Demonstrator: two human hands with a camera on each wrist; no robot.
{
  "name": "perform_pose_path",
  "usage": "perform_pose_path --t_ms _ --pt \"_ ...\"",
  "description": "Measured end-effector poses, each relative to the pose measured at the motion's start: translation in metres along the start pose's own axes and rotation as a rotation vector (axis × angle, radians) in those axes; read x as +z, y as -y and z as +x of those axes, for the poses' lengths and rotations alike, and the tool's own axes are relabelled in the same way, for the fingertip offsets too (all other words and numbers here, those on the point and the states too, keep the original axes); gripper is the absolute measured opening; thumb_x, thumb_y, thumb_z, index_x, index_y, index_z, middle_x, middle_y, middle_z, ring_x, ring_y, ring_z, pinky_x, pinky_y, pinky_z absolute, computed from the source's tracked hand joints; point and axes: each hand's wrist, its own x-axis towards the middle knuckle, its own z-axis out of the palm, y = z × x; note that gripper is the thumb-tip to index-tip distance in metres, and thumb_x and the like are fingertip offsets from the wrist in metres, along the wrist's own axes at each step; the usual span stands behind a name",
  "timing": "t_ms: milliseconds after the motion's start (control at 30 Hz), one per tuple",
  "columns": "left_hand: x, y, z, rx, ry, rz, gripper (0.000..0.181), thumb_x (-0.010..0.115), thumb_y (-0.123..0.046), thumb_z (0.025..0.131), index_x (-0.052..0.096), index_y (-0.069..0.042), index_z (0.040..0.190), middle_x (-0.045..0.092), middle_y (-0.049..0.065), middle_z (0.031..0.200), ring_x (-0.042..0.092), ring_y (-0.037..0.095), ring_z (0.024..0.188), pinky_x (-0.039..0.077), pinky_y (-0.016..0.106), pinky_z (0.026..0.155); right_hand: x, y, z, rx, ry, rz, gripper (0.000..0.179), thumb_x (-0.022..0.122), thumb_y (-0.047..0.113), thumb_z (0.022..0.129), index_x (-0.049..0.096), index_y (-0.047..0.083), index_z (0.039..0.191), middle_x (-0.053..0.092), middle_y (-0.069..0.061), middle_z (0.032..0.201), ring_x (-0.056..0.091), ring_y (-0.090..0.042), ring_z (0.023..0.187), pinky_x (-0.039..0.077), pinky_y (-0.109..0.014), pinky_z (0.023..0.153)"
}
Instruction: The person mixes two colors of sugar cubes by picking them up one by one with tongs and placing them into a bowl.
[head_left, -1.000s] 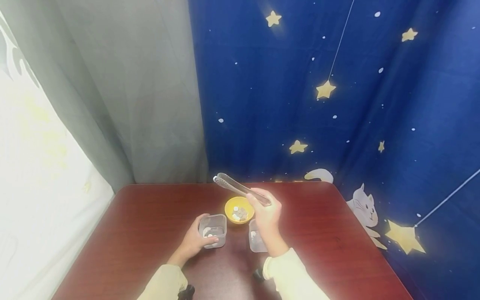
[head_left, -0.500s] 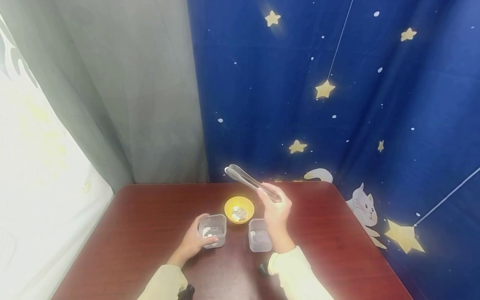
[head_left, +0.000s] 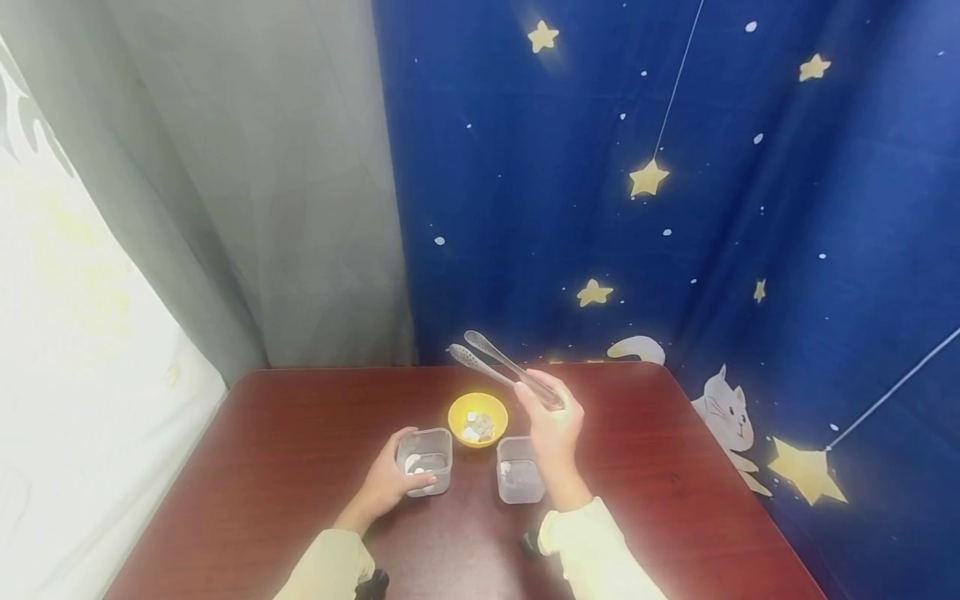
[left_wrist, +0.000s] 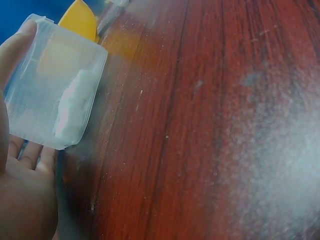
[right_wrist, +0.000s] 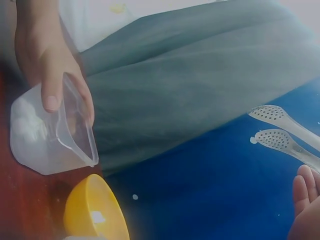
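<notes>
I'm seeing the left hand's grip (head_left: 387, 477) curled round a clear tub (head_left: 441, 455) on the tabletop (head_left: 315, 437). A yellow bowl (head_left: 498, 409) is sitting beside it, then a second tub (head_left: 522, 485); the right hand's grip (head_left: 557, 423) is clasping raised, parted tongs (right_wrist: 279, 141).

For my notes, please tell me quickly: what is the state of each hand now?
Left hand: holding a clear container.
Right hand: holding tongs, tips apart.
</notes>
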Motion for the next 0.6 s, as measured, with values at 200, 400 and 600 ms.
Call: perform_pose_path --t_ms 200,400,600 --pt "0.000 0.000 0.001 -0.007 -0.003 0.004 0.096 0.093 -0.026 0.061 0.042 -0.011 0.141 0.056 0.012 0.127 0.054 0.030 0.111 0.043 0.050 0.098 0.002 -0.005 -0.006 -0.002 0.038 -0.017 0.028 0.076 0.001 0.081 0.069 -0.007 0.106 0.071 -0.020 0.100 0.070 -0.020 0.090 0.055 -0.027 0.077" --pt "0.000 -0.001 0.000 0.007 -0.010 -0.009 0.096 0.094 -0.023 0.059 0.043 -0.010 0.140 0.057 0.012 0.126 0.055 0.030 0.111 0.042 0.049 0.098 0.005 -0.018 -0.011 0.052 0.151 -0.048 0.027 0.075 -0.003 0.080 0.069 -0.007 0.106 0.070 -0.022 0.100 0.070 -0.016 0.085 0.056 -0.027 0.073" --pt "0.000 0.000 0.000 0.009 -0.011 -0.006 0.097 0.094 -0.023 0.058 0.044 -0.010 0.140 0.057 0.012 0.127 0.055 0.029 0.111 0.041 0.048 0.098 0.005 -0.057 -0.014 0.127 0.252 -0.101 0.029 0.078 0.002 0.079 0.070 -0.004 0.107 0.071 -0.019 0.100 0.071 -0.020 0.085 0.056 -0.027 0.070"
